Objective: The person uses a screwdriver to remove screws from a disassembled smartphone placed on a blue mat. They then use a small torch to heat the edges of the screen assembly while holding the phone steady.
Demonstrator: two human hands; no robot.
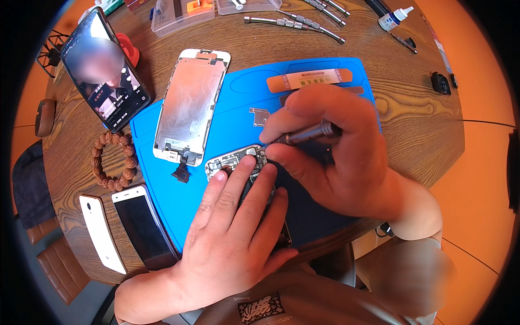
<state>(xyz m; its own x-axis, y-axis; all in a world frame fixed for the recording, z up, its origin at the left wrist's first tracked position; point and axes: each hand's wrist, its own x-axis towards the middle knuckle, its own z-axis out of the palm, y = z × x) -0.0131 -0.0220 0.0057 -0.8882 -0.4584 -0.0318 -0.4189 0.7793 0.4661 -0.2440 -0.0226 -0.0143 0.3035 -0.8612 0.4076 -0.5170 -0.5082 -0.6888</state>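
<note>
My left hand (pixel 237 219) lies across an opened smartphone body (pixel 233 159), its fingers spread over the exposed internals and holding it down. Much of the phone is hidden beneath that hand. In my right hand (pixel 345 162) is a slim dark screwdriver-like tool (pixel 302 135), gripped between thumb and fingers. Its tip is at the top right corner of the phone, partly covered by my fingers. A detached screen assembly (pixel 189 105) rests back-side up to the left, with a dark flex cable (pixel 181 173) at its lower end. Above the phone is a small metal shield plate (pixel 258 117).
A blue work mat (pixel 239 97) covers part of the wooden table (pixel 410 134). An orange packet (pixel 310 79) lies on it. Leftward are a propped phone (pixel 107 69), a bead bracelet (pixel 97 162), a white back cover (pixel 101 233) and another phone (pixel 142 227). Metal screwdrivers (pixel 296 24) lie behind.
</note>
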